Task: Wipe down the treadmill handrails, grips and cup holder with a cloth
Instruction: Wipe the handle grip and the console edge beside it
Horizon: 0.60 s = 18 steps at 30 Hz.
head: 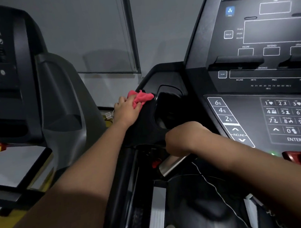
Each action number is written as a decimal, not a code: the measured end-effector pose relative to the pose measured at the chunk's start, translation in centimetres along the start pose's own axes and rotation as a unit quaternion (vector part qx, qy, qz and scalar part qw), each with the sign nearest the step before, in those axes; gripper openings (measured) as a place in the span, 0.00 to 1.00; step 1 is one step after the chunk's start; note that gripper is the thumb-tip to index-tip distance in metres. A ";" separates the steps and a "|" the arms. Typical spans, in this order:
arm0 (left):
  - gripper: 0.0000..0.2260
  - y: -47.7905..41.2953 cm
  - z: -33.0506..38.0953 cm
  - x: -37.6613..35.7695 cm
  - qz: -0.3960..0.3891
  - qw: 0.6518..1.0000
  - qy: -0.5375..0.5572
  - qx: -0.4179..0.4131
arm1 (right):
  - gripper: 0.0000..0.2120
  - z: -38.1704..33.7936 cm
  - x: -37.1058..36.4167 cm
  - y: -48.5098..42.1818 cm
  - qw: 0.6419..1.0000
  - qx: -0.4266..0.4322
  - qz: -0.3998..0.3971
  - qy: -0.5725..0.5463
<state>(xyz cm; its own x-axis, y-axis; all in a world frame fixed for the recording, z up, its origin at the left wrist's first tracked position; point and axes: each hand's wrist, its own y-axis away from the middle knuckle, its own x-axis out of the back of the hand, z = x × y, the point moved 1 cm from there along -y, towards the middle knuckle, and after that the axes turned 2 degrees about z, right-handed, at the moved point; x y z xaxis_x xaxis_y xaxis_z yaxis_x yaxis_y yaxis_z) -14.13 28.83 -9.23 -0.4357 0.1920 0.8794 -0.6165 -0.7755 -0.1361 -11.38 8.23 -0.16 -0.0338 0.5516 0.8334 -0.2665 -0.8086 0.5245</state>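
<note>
- L hand (126, 113) bunches pink cloth (142, 97), pressing it on console (161, 74) just left of cup holder (165, 106).
- Cloth pokes out past L fingertips, touching holder's rim.
- R hand (183, 138) curled over silver grip (172, 165) below holder, apart from cloth; fingertips hidden.

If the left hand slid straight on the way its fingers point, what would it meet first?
Probably the rim of the cup holder. The left hand grips the pink cloth on the console just left of it, with its fingers aimed up and right. Depth is hard to judge.
</note>
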 end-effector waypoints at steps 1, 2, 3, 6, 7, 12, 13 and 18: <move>0.19 1.0 -0.1 0.0 0.014 1.000 -0.008 -0.002 | 0.16 0.0 0.0 0.0 1.000 0.002 0.000 0.000; 0.19 2.2 0.0 0.0 0.038 0.999 -0.022 -0.004 | 0.16 0.0 0.0 0.1 1.000 0.007 0.003 0.001; 0.19 3.6 0.1 -0.2 0.064 0.997 -0.046 0.000 | 0.16 0.0 0.0 0.1 1.000 0.010 0.006 0.000; 0.19 7.3 1.3 -0.3 0.110 0.986 -0.119 0.027 | 0.16 0.2 -0.1 0.2 1.000 0.028 0.002 0.002; 0.19 8.3 1.6 -0.3 0.108 0.984 -0.137 0.038 | 0.15 0.2 -0.2 0.1 0.999 0.037 -0.004 0.007; 0.19 12.7 3.1 -0.8 0.072 0.977 -0.195 0.052 | 0.17 0.2 -0.2 0.0 0.998 0.060 -0.020 0.026; 0.17 13.4 3.6 -0.9 0.071 0.973 -0.219 0.023 | 0.17 0.2 -0.2 0.1 0.997 0.064 -0.020 0.033; 0.15 13.5 5.3 -0.3 0.033 0.980 -0.187 -0.063 | 0.17 0.1 -0.1 0.3 0.998 0.058 -0.017 0.033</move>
<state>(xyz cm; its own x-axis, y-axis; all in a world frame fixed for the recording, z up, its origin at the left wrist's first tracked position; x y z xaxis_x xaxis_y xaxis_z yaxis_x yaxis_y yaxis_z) -18.84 15.09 -8.89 -0.2213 -0.1084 0.9692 -0.6817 -0.6935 -0.2332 -11.40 7.89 -0.04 -0.0900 0.5889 0.8032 -0.1558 -0.8049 0.5726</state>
